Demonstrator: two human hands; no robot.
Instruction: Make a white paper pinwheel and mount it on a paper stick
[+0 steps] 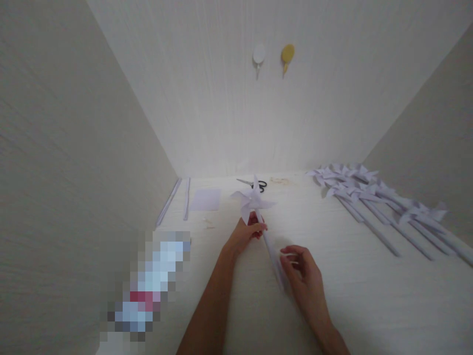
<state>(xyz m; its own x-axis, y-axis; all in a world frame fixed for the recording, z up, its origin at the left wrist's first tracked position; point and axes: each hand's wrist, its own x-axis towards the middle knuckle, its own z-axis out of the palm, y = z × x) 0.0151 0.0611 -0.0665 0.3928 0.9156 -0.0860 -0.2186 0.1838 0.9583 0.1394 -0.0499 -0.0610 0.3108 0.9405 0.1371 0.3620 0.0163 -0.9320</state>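
Note:
A paper pinwheel (250, 198) on a rolled paper stick is in front of me, tilted with its blades at the far end. My left hand (250, 231) grips the stick just below the blades, thumb across it. To the right of the stick's lower part, my right hand (301, 266) has its fingers curled but apart, with nothing visible in them. Whether its fingertips touch the stick is hard to tell. Scissors (261, 186) with black handles lie behind the pinwheel, partly covered by its blades.
Several finished paper pinwheels (354, 190) lie heaped at the right. A paper square (206, 199) and two paper strips (186, 198) rest at the back left. A blurred-out object (155, 276) is at the left front. White (259, 53) and yellow (287, 53) hooks hang on the back wall.

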